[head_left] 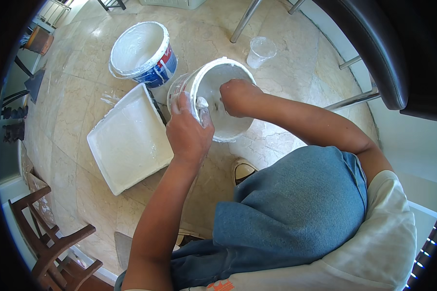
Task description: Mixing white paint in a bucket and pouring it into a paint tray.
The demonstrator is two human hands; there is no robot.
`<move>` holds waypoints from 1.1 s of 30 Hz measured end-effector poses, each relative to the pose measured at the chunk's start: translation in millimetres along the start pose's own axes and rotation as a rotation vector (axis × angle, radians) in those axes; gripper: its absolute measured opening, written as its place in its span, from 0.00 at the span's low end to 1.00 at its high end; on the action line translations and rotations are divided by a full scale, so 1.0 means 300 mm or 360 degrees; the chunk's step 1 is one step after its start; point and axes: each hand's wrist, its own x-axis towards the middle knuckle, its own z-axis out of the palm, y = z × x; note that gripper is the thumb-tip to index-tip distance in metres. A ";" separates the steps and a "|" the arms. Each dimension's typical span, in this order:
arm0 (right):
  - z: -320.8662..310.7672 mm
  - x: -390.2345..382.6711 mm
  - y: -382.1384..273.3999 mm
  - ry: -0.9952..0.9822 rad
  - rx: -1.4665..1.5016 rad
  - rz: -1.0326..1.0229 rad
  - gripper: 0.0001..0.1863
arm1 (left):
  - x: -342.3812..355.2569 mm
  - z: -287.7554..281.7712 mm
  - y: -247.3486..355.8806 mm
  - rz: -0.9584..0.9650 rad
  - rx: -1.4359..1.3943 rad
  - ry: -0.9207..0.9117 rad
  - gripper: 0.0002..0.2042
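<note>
A white-rimmed bucket [224, 61] tilts toward me on the tiled floor, pale paint coating its inside. My left hand [189, 133] grips its left rim, thumb inside and fingers on the outer wall; white paint smears the fingers, and a white lump sits by the thumb. Inside the bucket's mouth, my right hand [240, 98] is closed in a fist, and whatever it holds is hidden. Left of the bucket lies a white paint tray [102, 166] coated with cream-white paint. Behind the tray stands a second bucket [158, 68], blue and red outside, its inside streaked with white.
A clear plastic cup [261, 52] stands beyond the bucket. A dark padded chair [374, 48] with metal legs reaches in at the upper right. Wooden furniture [53, 242] stands at the lower left. White splashes mark the floor by the tray.
</note>
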 end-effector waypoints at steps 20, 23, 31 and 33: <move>-0.023 0.024 -0.005 -0.0047 -0.0069 0.0011 0.14 | 0.008 0.014 0.012 0.0087 0.0081 -0.0002 0.26; -0.099 -0.002 0.012 -0.0125 -0.0038 -0.0165 0.13 | 0.039 0.001 -0.011 -0.0070 0.0015 -0.0041 0.23; -0.294 -0.123 0.005 0.0380 -0.0035 -0.0191 0.16 | 0.173 -0.070 -0.240 -0.0090 0.0117 -0.0073 0.24; -0.288 -0.132 0.042 0.0427 0.0062 -0.0207 0.15 | 0.198 -0.070 -0.270 -0.0151 0.0154 -0.0159 0.27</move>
